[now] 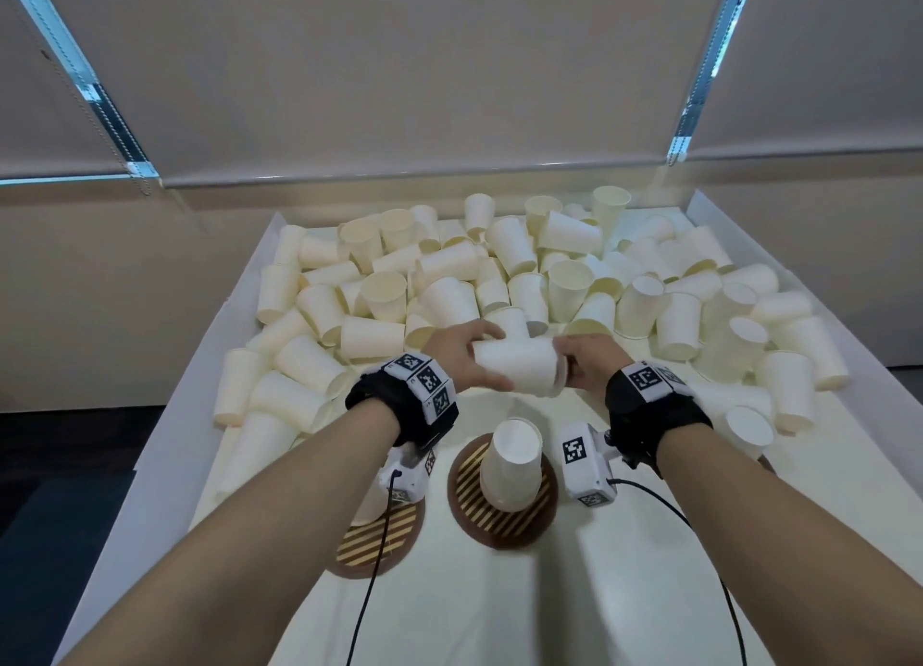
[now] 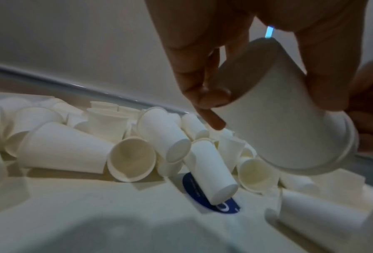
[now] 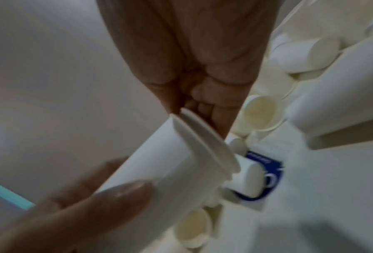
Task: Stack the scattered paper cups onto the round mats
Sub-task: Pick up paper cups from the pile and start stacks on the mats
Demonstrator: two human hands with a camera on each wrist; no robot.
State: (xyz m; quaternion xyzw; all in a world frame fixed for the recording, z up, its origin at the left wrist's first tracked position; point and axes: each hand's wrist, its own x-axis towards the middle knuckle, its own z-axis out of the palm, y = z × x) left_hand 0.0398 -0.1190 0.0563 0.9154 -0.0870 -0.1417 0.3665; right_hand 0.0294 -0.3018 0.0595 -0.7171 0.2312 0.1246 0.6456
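Two hands up, both on the same cup (image 1: 517, 368), held in the air over the worktop (image 1: 624, 565) ahead of the mats. My left hand (image 1: 462, 353) grips the cup round its closed end, fingers (image 2: 199, 82) on one side and thumb on the other. The cup lies sideways, mouth pointing right. My right hand (image 1: 587, 361) is at that open end, fingers (image 3: 209, 109) curled and pinching at the rim; the right wrist view shows a second rim just inside the first, so this looks like two cups nested, though I cannot tell for sure. A second cup (image 1: 509, 318) sits just behind the held one, touching my left fingers; whether I hold it I cannot tell. Beyond my hands a big loose heap of cups (image 1: 499, 266) covers the far half of the worktop, most on their sides, some upright, some upside down. Nearer me, a round striped mat (image 1: 504, 525) carries an upside-down cup stack (image 1: 512, 465). A second striped mat (image 1: 379, 540) lies to its left, partly hidden under my left wrist camera; something white stands on it, but I cannot make it out. One cup (image 2: 211, 172) on its side rests across a blue round sticker (image 2: 226, 205) under my hands.
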